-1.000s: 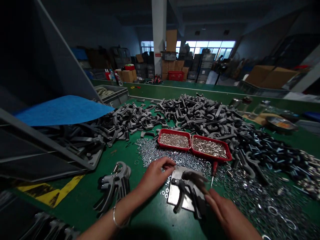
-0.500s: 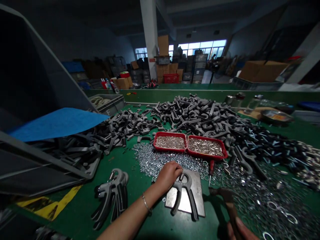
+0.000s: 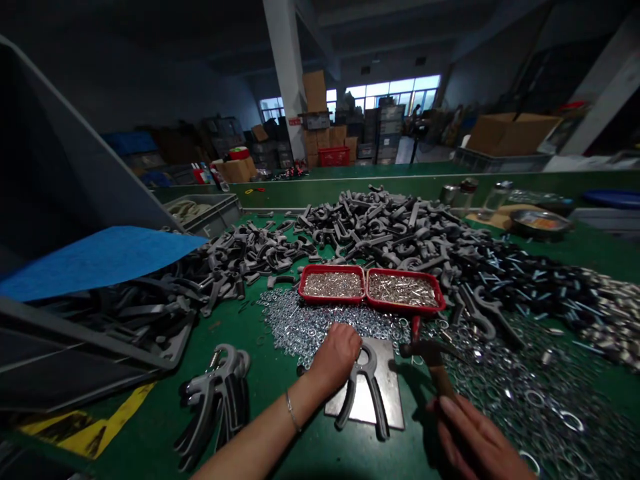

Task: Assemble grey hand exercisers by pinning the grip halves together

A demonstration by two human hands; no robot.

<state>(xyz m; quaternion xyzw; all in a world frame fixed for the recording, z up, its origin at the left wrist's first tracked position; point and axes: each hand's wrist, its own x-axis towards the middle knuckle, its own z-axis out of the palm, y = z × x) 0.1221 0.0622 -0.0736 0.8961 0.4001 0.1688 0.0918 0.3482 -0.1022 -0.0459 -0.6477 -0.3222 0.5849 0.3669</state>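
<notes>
On a square metal plate (image 3: 394, 400) lies a grey spring clamp (image 3: 367, 363) with dark grips, its two handles spread towards me. My left hand (image 3: 336, 353) is closed at the clamp's left jaw; its fingertips and whatever small part they may pinch are hidden. Wrapped around the wooden handle of a hammer (image 3: 440, 377), my right hand (image 3: 475, 433) is to the right of the plate. The hammer head is raised over the bench, apart from the clamp. Several similar clamps (image 3: 220, 393) stand grouped left of my left forearm.
Beyond the plate, two red trays (image 3: 370, 307) hold small metal pins, with a red-handled screwdriver (image 3: 416, 328) nearby. Loose washers (image 3: 285, 327) surround them. Clamp halves (image 3: 385, 227) are heaped behind. A grey crate (image 3: 125, 363) with a blue sheet (image 3: 105, 257) stands left.
My right hand has brought the hammer up and forward, further into view. The left hand stays at the clamp on the plate. The whole view has shifted slightly.
</notes>
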